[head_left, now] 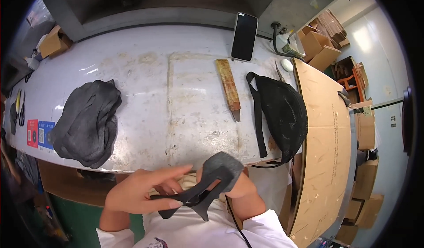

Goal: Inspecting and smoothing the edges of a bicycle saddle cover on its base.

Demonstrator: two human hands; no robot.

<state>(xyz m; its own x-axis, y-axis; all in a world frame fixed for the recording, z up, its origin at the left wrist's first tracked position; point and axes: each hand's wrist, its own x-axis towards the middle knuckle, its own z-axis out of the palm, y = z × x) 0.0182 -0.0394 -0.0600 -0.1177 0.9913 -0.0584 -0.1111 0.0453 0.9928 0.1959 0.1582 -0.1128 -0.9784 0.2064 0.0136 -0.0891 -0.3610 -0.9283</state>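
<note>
Along the front edge of the white counter (pixel 141 93), a crumpled charcoal fabric heap (pixel 88 122) adjoins red and blue code labels (pixel 43 131); a black mesh bag (pixel 282 115), contents hidden, lies by the right edge; off the front edge, the left hand (pixel 141 190) pinches a dark-grey flat cutout (pixel 226 170); the right hand's (pixel 242 188) grip behind it I cannot tell

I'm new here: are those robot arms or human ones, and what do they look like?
Human. The left hand wears no glove; the right hand is largely hidden. Both forearms come out of loose white sleeves. The white shirt bears a small dark print, and a thin black cable runs down it.
</note>
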